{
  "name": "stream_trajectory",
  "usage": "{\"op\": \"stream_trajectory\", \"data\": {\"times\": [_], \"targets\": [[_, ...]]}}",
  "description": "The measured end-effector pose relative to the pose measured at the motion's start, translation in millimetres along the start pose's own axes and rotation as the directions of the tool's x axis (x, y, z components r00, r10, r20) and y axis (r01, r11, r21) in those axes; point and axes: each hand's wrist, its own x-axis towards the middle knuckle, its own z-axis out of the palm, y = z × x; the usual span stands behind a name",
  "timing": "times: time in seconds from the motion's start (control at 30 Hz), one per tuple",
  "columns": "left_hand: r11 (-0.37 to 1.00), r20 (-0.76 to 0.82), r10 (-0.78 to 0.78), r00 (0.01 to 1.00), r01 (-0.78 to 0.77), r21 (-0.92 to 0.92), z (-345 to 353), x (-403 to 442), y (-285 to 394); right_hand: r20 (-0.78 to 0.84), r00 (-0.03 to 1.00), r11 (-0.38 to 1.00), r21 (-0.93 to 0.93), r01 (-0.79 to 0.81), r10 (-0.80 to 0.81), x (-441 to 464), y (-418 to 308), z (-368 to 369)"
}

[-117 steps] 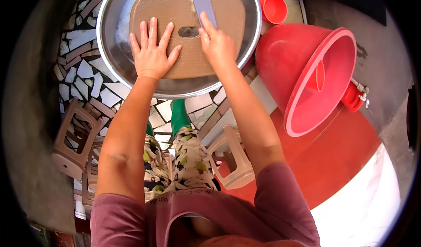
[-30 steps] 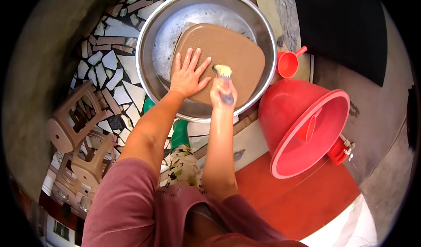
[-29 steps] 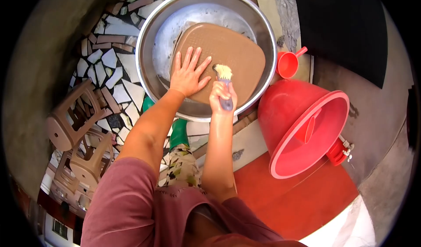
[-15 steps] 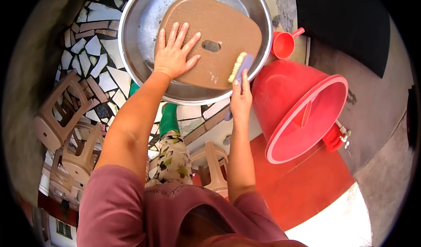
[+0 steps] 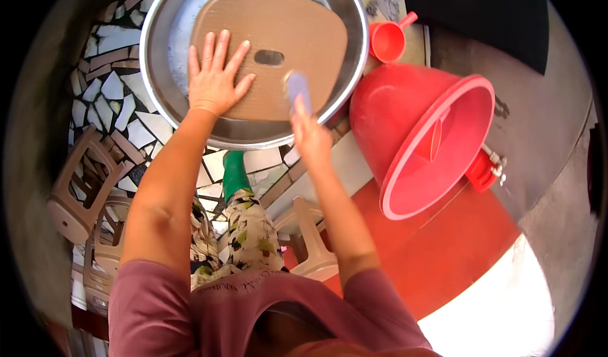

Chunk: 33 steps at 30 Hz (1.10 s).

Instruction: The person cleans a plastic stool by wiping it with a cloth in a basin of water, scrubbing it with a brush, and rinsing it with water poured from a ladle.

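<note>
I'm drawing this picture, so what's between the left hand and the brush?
Between the left hand and the brush is bare brown board, with its slot slightly farther up, in the head view.

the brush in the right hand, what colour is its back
The back of the brush in the right hand is greyish purple, slightly blurred, best seen in the head view.

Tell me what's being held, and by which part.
The right hand holds the scrub brush by the near end of its purple-grey handle; the left hand lies flat on the brown stool top.
</note>
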Motion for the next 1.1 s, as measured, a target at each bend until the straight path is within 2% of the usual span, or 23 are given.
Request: {"op": "stream_trajectory", "data": {"times": [0.07,0.1,0.17,0.23,0.3,0.33,0.4,0.43,0.47,0.53,0.57,0.6,0.63,0.67,0.77,0.8,0.87,0.9,0.97,1.0,1.07,1.1], "targets": [[1.000,0.012,0.005,1.000,-0.005,0.016,1.1,-0.5,1.3,-0.104,0.988,0.993,-0.028,-0.118,0.115,73.0,13.0,-21.4],[1.000,0.014,-0.004,1.000,0.003,0.029,-0.5,0.4,2.3,-0.167,0.981,0.994,-0.021,-0.107,0.102,108.8,13.3,-32.4],[0.999,0.027,-0.008,1.000,0.006,0.051,-1.9,-2.2,2.6,-0.232,0.964,0.986,0.125,-0.106,0.133,121.3,5.0,-32.8],[0.998,0.022,0.010,1.000,-0.012,0.058,-4.0,2.6,5.2,-0.200,0.978,0.998,0.015,-0.059,0.061,57.6,1.9,-16.5],[0.997,0.066,-0.012,0.998,0.007,0.071,-3.1,1.2,3.0,-0.049,0.996,0.995,0.073,-0.069,0.073,-25.9,9.0,4.1],[0.998,0.050,-0.009,0.999,0.006,0.060,-2.0,0.6,2.8,-0.040,0.997,0.995,0.071,-0.064,0.067,-15.6,10.2,0.3],[0.998,0.039,0.005,0.999,-0.007,0.063,-1.9,2.1,4.2,-0.027,0.979,0.978,-0.042,-0.203,0.202,17.4,8.3,-14.6],[0.997,0.006,0.014,1.000,-0.015,0.070,-3.0,0.7,5.6,-0.097,0.977,0.975,-0.094,-0.201,0.192,59.0,8.1,-24.2],[0.996,0.029,0.011,1.000,-0.013,0.093,-4.6,1.4,6.4,-0.190,0.975,0.993,-0.003,-0.118,0.115,99.7,6.6,-34.6],[0.995,0.027,-0.008,1.000,0.006,0.105,-6.6,1.9,5.2,-0.199,0.976,0.996,0.013,-0.088,0.089,122.0,1.4,-39.0],[0.996,0.044,0.000,0.999,-0.004,0.093,-7.4,1.5,8.9,-0.185,0.978,0.995,0.027,-0.096,0.099,106.4,0.9,-38.1],[0.998,0.024,0.010,1.000,-0.012,0.062,-5.6,0.8,8.1,-0.119,0.982,0.986,-0.058,-0.157,0.150,71.2,4.8,-29.2],[0.998,0.003,0.011,1.000,-0.011,0.057,-6.2,5.8,8.0,-0.133,0.987,0.995,-0.020,-0.095,0.091,30.6,14.8,-15.6],[0.998,0.026,0.005,1.000,-0.007,0.061,-6.5,7.2,6.6,-0.064,0.992,0.991,0.078,-0.104,0.109,5.9,0.7,-21.8],[0.998,0.070,0.034,0.997,-0.038,0.055,-1.2,-3.9,8.8,-0.081,0.990,0.993,-0.022,-0.114,0.112,43.0,8.6,-17.3],[0.998,0.087,0.033,0.996,-0.038,0.059,-3.2,-4.9,10.9,-0.171,0.984,0.997,-0.049,-0.065,0.055,85.9,8.6,-17.7],[0.999,0.005,0.017,1.000,-0.017,0.040,-2.8,3.3,5.8,-0.157,0.985,0.992,-0.086,-0.092,0.077,148.1,-13.5,-28.9],[0.998,0.057,-0.004,0.998,0.000,0.069,-4.8,2.6,7.5,-0.138,0.985,0.988,-0.099,-0.119,0.104,152.6,-22.3,-33.4],[0.998,0.058,0.006,0.998,-0.009,0.056,-4.9,1.9,7.9,-0.057,0.987,0.989,-0.003,-0.149,0.149,101.2,-19.7,-23.2],[0.999,0.067,0.002,0.998,-0.005,0.054,-4.1,3.9,6.8,-0.157,0.987,1.000,0.008,0.013,-0.012,57.2,-7.6,-8.7],[0.999,0.091,-0.008,0.996,0.005,0.041,-4.7,2.9,4.5,-0.233,0.957,0.984,0.004,0.176,-0.170,32.7,-7.8,-5.4],[0.999,0.104,-0.012,0.994,0.008,0.035,-4.5,2.3,5.0,-0.130,0.987,0.995,-0.042,0.087,-0.092,31.8,-4.3,-6.1]]}}
